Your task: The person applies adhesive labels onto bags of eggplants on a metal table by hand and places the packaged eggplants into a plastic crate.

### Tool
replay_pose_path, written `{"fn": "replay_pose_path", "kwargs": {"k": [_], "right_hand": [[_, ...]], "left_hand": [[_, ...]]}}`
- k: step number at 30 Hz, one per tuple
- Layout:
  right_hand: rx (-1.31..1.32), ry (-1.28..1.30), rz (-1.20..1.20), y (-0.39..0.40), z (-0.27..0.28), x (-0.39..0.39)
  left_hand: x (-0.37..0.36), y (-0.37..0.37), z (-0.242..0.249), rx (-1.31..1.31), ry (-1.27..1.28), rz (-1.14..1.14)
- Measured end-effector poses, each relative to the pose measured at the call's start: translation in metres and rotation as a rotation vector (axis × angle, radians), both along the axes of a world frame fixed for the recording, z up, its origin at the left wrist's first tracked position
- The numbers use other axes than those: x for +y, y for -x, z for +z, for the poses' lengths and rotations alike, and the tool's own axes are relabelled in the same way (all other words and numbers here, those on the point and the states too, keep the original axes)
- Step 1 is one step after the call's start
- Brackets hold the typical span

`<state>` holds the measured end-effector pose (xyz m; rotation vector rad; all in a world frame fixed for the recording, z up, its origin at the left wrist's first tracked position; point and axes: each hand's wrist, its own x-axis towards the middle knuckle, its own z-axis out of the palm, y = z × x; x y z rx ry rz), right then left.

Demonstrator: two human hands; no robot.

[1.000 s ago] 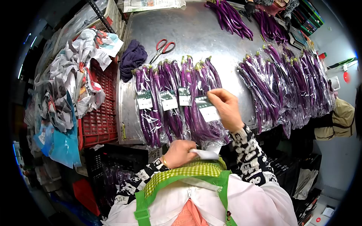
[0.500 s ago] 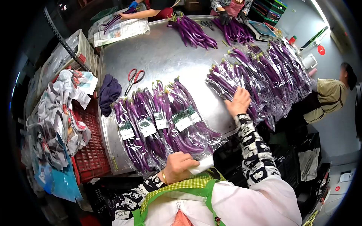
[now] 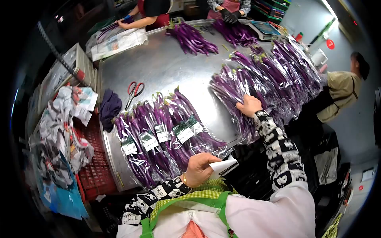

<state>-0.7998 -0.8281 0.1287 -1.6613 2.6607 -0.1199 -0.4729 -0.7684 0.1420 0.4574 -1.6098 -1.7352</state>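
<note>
My left hand [image 3: 199,169] is closed on a folded white label strip [image 3: 223,164] with a dark band along its edge, close to my apron. Reaching forward, my right hand [image 3: 251,106] has its fingers curled on a clear bag of long purple eggplants [image 3: 230,89], the leftmost of the pile at the right. Part of that bag is hidden under the hand. Just beyond my left hand lie several bagged eggplants with green-and-white labels [image 3: 184,135], side by side along the near edge of the metal table [image 3: 151,59].
Red-handled scissors [image 3: 135,89] and a dark cloth [image 3: 110,108] lie at the left, near a red crate [image 3: 95,170] with crumpled paper. Loose eggplants [image 3: 192,39] lie across the table, where two people work. Another person [image 3: 343,93] stands at the right.
My right hand's fingers have curled onto the bag, whose near end has swung left toward me. My left hand has raised and turned the label strip, showing its dark band. The view has shifted slightly.
</note>
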Motion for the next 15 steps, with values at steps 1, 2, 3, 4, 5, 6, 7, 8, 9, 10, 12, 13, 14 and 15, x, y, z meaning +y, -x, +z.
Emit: {"fn": "replay_pose_path", "kwargs": {"k": [1, 2, 3, 4, 5, 6, 7, 8, 9, 10, 12, 13, 14, 15], "right_hand": [[-0.028, 0.034, 0.006, -0.008, 0.01, 0.001], [-0.127, 0.083, 0.06, -0.016, 0.024, 0.005], [-0.251, 0.1, 0.062, -0.026, 0.038, 0.007], [-0.347, 0.165, 0.082, -0.036, 0.048, 0.01], [-0.439, 0.232, 0.095, -0.046, 0.058, 0.014], [-0.492, 0.289, 0.13, -0.062, 0.073, 0.018], [-0.544, 0.343, 0.165, -0.083, 0.087, 0.021], [-0.596, 0.424, 0.245, -0.099, 0.095, 0.022], [-0.735, 0.421, 0.262, -0.113, 0.098, 0.02], [-0.866, 0.414, 0.246, -0.133, 0.102, 0.016], [-0.982, 0.37, 0.23, -0.175, 0.099, 0.008], [-0.968, 0.333, 0.232, -0.195, 0.086, 0.004], [-0.962, 0.368, 0.24, -0.218, 0.059, 0.001], [-0.957, 0.402, 0.249, -0.24, 0.026, 0.0]], "left_hand": [[0.0, -0.001, 0.0, -0.005, -0.008, 0.029], [-0.002, -0.002, 0.002, -0.014, 0.157, 0.009], [-0.003, -0.005, 0.005, -0.033, 0.322, -0.014], [-0.001, -0.004, 0.012, 0.017, 0.318, -0.101], [0.001, -0.001, 0.021, 0.102, 0.388, -0.158], [0.008, 0.0, 0.026, 0.124, 0.343, -0.262], [0.014, -0.001, 0.029, 0.149, 0.295, -0.365], [0.014, -0.004, 0.033, 0.149, 0.236, -0.572], [0.011, -0.003, 0.038, 0.232, 0.285, -0.616], [0.014, -0.004, 0.037, 0.244, 0.302, -0.613], [0.015, -0.009, 0.037, 0.256, 0.322, -0.604], [0.013, -0.015, 0.041, 0.223, 0.317, -0.585], [0.01, -0.021, 0.045, 0.19, 0.313, -0.568], [0.002, -0.03, 0.051, 0.112, 0.303, -0.556]]}}
